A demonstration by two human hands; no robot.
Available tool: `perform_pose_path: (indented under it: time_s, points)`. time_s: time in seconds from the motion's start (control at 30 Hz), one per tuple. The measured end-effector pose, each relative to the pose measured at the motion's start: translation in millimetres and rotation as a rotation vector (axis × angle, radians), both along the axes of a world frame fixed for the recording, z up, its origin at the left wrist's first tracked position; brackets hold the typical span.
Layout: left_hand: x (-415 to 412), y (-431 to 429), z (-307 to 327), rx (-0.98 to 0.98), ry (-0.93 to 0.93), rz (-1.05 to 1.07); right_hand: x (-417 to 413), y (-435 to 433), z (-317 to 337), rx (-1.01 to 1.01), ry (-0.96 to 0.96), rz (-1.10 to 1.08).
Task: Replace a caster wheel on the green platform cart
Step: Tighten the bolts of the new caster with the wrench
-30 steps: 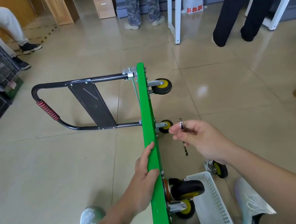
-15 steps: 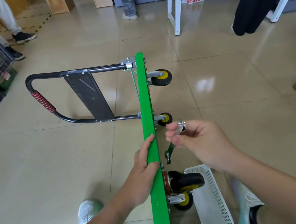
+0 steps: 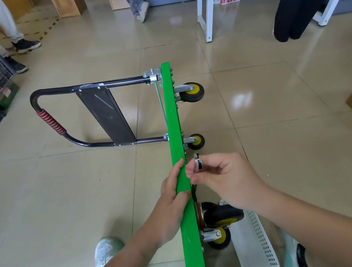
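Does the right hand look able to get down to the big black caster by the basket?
Probably yes. The right hand, pinching a wrench, is on the wheel side of the green deck, close to the black caster, nothing visible between them.

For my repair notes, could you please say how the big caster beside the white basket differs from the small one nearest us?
The big caster is clearly larger than the small caster. The big caster shows its black tread; the small caster shows its yellow hub face. Both have black tyres, yellow hubs and sit against the underside of the green cart.
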State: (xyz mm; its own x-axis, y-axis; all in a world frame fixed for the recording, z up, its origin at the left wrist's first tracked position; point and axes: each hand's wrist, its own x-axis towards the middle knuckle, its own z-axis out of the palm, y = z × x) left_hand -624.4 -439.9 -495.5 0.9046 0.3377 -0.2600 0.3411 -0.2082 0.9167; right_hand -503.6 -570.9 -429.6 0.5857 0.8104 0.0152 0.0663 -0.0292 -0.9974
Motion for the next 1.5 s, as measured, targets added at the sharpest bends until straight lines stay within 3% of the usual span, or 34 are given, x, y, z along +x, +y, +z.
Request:
perform_pose_path:
  time_s: [0.5, 0.7, 1.03, 1.37, 1.5]
  points:
    - [-1, -4, 3, -0.016, 0.011, 0.024, 59, 55, -38, -0.3, 0.276, -0.147]
    - [-2, -2, 2, 0.007, 0.02, 0.013, 70, 36, 0, -0.107, 0.269, -0.321]
    - [1, -5, -2, 0.004, -0.023, 0.037, 11, -12, 12, 0.105, 0.195, -0.169]
    - [0, -4, 0, 0.019, -0.003, 0.042, -9, -18, -11, 0.101, -0.085, -0.072]
    - [1, -4, -2, 0.013, -0.003, 0.039, -4, -8, -9, 0.069, -0.036, -0.081]
